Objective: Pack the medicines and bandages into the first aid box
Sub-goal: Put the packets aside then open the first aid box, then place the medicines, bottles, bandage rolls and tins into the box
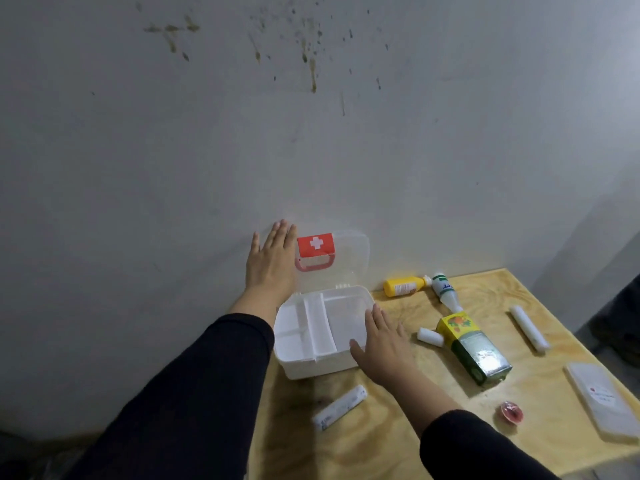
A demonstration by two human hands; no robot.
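Observation:
The white first aid box (294,365) stands open on the wooden table, its clear lid (349,261) with a red cross label upright against the wall. Its divided tray holds nothing. My left hand (272,261) lies flat against the lid's left edge, fingers spread. My right hand (381,344) rests open on the box's right front corner. Around the box lie a yellow bottle (403,286), a white and green bottle (445,291), a green and yellow carton (472,348), a short white roll (430,337), and two long bandage rolls (528,328) (339,407).
A flat white case (604,400) sits at the table's right edge, with a small red round tin (510,412) beside it. The stained grey wall stands directly behind the box. The table edge (263,427) drops off just left of the box.

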